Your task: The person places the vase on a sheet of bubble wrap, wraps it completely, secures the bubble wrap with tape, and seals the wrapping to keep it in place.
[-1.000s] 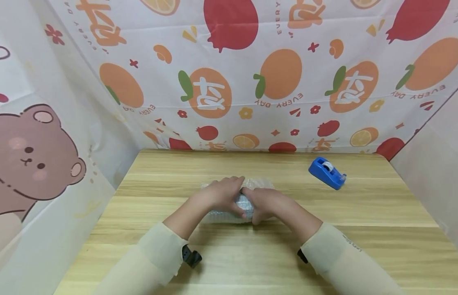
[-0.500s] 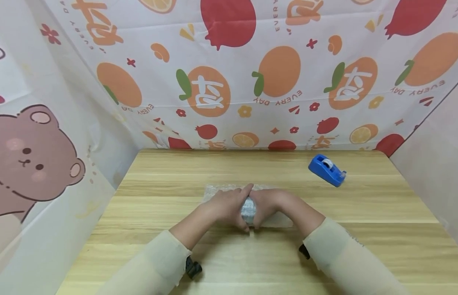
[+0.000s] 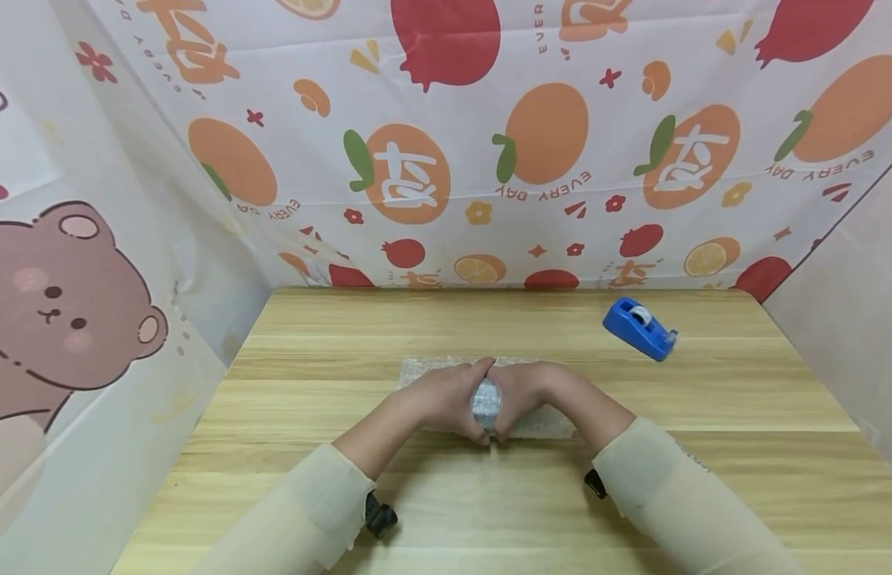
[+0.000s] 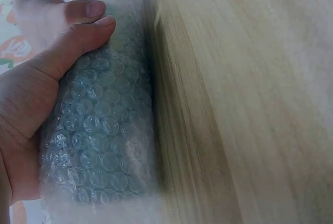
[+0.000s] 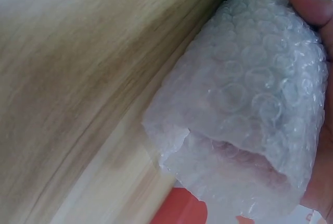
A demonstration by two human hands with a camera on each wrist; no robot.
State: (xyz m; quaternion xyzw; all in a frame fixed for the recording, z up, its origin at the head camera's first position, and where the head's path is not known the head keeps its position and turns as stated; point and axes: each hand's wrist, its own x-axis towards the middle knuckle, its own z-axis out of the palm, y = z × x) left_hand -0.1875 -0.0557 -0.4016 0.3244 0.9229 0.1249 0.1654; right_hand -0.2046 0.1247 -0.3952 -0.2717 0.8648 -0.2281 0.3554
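A bubble-wrapped roll (image 3: 486, 405) lies crosswise near the middle of the table, its ends spreading out past both hands. My left hand (image 3: 446, 402) grips it from the left and my right hand (image 3: 521, 397) from the right, thumbs close together on the near side. In the left wrist view, the clear bubble wrap (image 4: 104, 125) surrounds something bluish that I cannot make out. The right wrist view shows the open end of the bubble wrap (image 5: 244, 88) sticking out as a hollow sleeve.
A blue tape dispenser (image 3: 638, 327) with a white roll sits at the back right of the wooden table (image 3: 331, 327). Behind the table hangs a fruit-print cloth (image 3: 446, 239), and a bear-print cloth (image 3: 194, 263) hangs at the left.
Both hands have come slightly toward the person and closer together round the roll. The wrap now shows at the back left and front right. Over the last half second little has moved.
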